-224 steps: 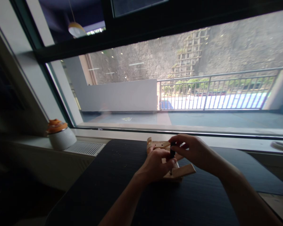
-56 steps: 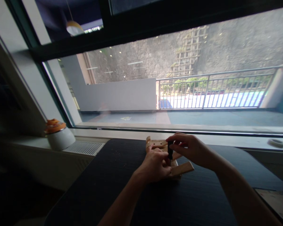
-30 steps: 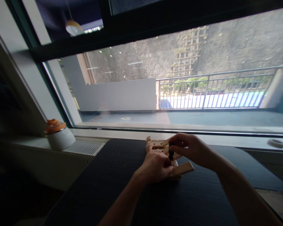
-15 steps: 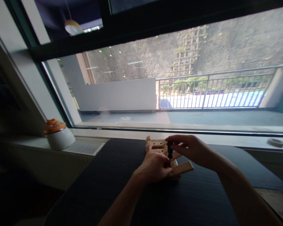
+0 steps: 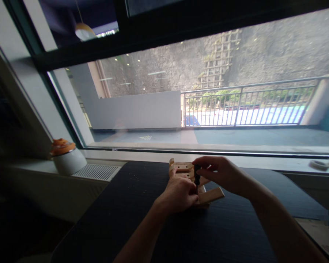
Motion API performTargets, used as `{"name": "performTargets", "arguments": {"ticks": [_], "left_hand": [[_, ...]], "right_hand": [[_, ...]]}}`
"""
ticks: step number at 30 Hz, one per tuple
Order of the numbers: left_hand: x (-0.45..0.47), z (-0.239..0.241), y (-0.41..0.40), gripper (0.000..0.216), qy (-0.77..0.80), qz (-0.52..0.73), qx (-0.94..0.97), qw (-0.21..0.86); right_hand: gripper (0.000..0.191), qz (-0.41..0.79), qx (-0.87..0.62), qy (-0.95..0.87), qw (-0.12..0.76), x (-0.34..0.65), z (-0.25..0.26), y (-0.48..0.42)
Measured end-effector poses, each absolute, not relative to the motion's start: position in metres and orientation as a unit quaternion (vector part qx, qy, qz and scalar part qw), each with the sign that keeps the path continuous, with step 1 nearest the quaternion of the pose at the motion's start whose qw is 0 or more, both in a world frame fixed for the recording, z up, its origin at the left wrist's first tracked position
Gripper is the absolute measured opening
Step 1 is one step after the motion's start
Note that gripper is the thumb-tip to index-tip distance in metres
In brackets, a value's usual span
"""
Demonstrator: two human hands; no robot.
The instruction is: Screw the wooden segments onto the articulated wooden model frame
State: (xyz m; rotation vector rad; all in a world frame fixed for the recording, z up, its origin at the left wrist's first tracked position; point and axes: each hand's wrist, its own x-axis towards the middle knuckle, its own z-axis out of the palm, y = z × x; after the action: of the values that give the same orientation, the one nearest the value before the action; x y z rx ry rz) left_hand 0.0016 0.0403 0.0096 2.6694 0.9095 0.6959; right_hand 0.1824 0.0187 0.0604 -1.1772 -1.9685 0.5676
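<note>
A small wooden assembly (image 5: 183, 167) of slats with dark holes lies on the dark table (image 5: 120, 208). One loose-looking wooden slat (image 5: 213, 195) sticks out from it toward the right. My right hand (image 5: 220, 171) grips a black-handled screwdriver (image 5: 197, 176) from above, the tool standing nearly upright with its shaft pointing down. My left hand (image 5: 179, 193) is wrapped over the near left part of the assembly, its fingertips close to the shaft. The screwdriver's tip is hidden behind those fingers.
Behind the table run a pale windowsill (image 5: 153, 156) and a large window. On the left ledge sits a white pot with an orange top (image 5: 68, 159), beside a vent grille (image 5: 95, 171). A roll of tape (image 5: 318, 165) rests on the sill at right. Small crumbs dot the table's left side.
Hardly anything differs. Both hands keep their places on the assembly and the screwdriver, and the whole view has shifted very slightly.
</note>
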Motion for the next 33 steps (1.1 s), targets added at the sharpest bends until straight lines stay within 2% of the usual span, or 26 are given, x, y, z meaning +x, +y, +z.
{"name": "performTargets", "arguments": {"ticks": [9,23,33], "left_hand": [[0.0019,0.0069,0.0413,0.011,0.318,0.237,0.909,0.125],[0.0036,0.0087,0.0389,0.021,0.317,0.226,0.916,0.094],[0.0028,0.0081,0.0401,0.016,0.313,0.228,0.916,0.106]], "right_hand": [[0.024,0.202,-0.464,-0.774,0.381,0.1808,0.0581,0.0215],[0.022,0.279,-0.431,-0.766,0.388,0.1778,0.0619,0.0154],[0.028,0.275,-0.451,-0.763,0.373,0.1806,0.0580,0.0200]]}}
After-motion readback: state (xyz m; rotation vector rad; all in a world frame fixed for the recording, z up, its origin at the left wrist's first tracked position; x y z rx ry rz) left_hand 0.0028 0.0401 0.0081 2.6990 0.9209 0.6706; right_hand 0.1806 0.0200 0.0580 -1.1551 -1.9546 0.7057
